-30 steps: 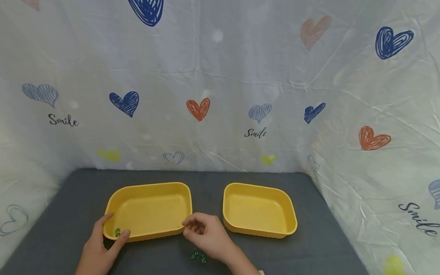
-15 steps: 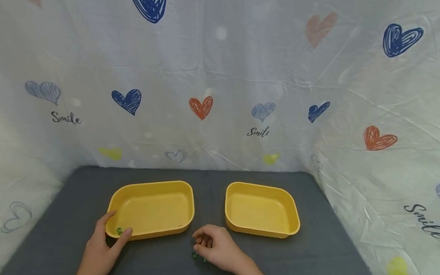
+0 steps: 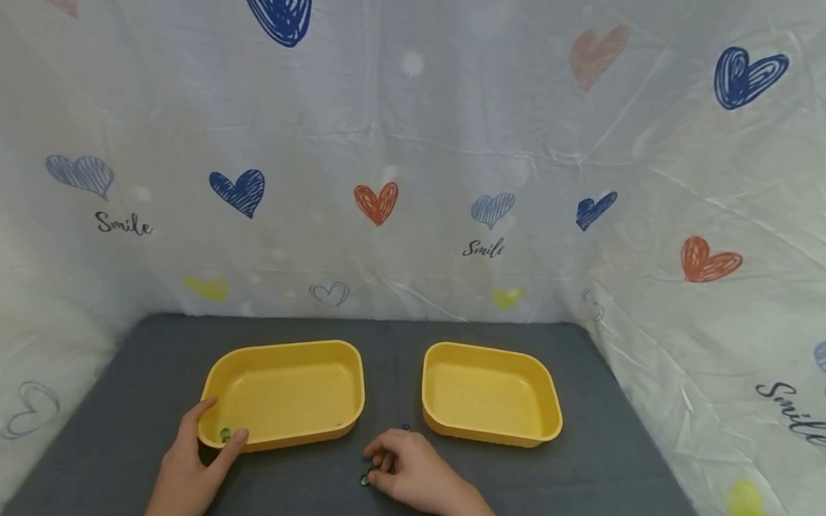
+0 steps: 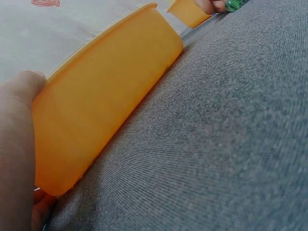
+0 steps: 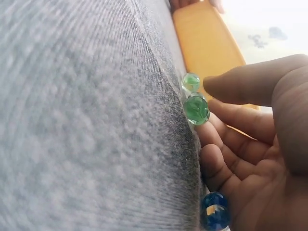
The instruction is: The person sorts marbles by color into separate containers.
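Observation:
My left hand (image 3: 193,457) grips the near-left corner of the left yellow tray (image 3: 287,348), its thumb at the near rim. Inside that corner, a green marble (image 3: 225,434) shows between thumb and fingers. On the cloth to the right, my right hand (image 3: 415,471) has its fingers loosely bent above several marbles. From the right wrist, one clear-green marble (image 5: 191,82) lies by the thumb tip and a larger green marble (image 5: 196,109) lies close to the fingers. Blue marbles (image 5: 215,211) sit near the palm. A gap shows between thumb and fingers.
A second yellow tray (image 3: 489,432) stands at the right, beyond my right hand. One small dark marble (image 3: 405,426) lies just past that hand. Dark grey cloth (image 3: 296,489) covers the table; a white curtain with hearts (image 3: 417,137) hangs behind.
My right hand has left the left tray's near-right corner and come down rightward to the marbles on the cloth. A dark marble now shows beyond it. My left hand keeps its grip.

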Available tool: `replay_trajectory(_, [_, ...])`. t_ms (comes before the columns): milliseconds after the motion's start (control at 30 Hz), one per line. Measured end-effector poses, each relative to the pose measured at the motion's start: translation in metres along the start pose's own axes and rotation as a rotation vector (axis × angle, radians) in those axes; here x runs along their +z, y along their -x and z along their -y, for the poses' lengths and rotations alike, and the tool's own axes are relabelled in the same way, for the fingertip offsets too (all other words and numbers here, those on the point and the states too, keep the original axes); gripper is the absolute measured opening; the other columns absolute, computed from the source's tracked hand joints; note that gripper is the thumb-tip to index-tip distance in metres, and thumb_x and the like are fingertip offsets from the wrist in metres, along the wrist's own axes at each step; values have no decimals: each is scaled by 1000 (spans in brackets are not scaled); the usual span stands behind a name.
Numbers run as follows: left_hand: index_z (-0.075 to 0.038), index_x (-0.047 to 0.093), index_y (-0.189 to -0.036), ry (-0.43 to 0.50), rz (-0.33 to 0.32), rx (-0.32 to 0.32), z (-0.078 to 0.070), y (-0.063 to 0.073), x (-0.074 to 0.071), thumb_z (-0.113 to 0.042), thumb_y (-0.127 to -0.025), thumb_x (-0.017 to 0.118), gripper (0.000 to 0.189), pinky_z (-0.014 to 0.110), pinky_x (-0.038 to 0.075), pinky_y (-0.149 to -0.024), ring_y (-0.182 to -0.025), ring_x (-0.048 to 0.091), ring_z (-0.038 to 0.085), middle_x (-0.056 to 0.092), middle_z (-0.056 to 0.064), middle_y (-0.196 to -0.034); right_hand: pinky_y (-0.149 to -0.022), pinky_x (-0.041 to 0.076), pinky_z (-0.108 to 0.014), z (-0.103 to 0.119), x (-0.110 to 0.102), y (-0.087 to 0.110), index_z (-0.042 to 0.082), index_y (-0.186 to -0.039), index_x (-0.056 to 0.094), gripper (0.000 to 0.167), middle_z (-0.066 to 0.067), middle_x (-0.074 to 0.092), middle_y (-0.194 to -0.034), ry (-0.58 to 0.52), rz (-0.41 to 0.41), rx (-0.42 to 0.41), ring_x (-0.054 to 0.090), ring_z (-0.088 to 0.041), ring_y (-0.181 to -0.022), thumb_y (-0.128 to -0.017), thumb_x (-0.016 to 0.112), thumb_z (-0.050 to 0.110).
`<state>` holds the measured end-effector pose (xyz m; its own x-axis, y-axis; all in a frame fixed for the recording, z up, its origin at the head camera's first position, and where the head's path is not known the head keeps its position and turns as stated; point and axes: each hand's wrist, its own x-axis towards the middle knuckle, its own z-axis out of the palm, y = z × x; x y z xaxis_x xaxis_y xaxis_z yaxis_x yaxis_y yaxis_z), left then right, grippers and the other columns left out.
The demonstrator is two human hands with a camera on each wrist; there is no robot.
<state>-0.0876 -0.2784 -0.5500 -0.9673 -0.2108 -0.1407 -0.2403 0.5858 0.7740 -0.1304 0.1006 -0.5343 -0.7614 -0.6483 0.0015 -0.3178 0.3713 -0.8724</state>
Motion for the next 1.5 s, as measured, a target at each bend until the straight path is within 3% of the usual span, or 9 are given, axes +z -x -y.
replay_trajectory(267, [-2,8,-173,0,-18,33,0,-1,0,-71,-103,62,113,81,29,-116,-151,28,64,21,42,-170,-75,57,-20,-1,3,-1,16,-112,80,14,16,65,-94,99,-5,-59,61,3,-83,-98,82,11])
replay_trajectory(533, [-2,4,-173,-8,0,3,3,0,0,-73,-102,61,116,80,27,-119,-153,26,63,16,41,-172,-74,56,-19,-5,7,-2,18,-108,79,11,17,63,-93,145,7,-97,60,5,-81,-100,80,10])
replay_trajectory(1000, [-1,6,-173,-12,-9,5,3,0,2,-73,-103,61,115,80,28,-118,-152,27,64,18,41,-172,-71,56,-19,-5,7,-2,17,-104,79,7,17,63,-90,114,-8,-74,60,4,-78,-100,80,11])
replay_trajectory(1500, [-2,7,-173,-1,-28,38,1,1,2,-71,-104,62,112,81,31,-115,-150,30,64,21,41,-171,-67,57,-20,-3,0,-4,15,-105,80,4,16,65,-91,61,-37,-110,61,3,-77,-102,78,13])
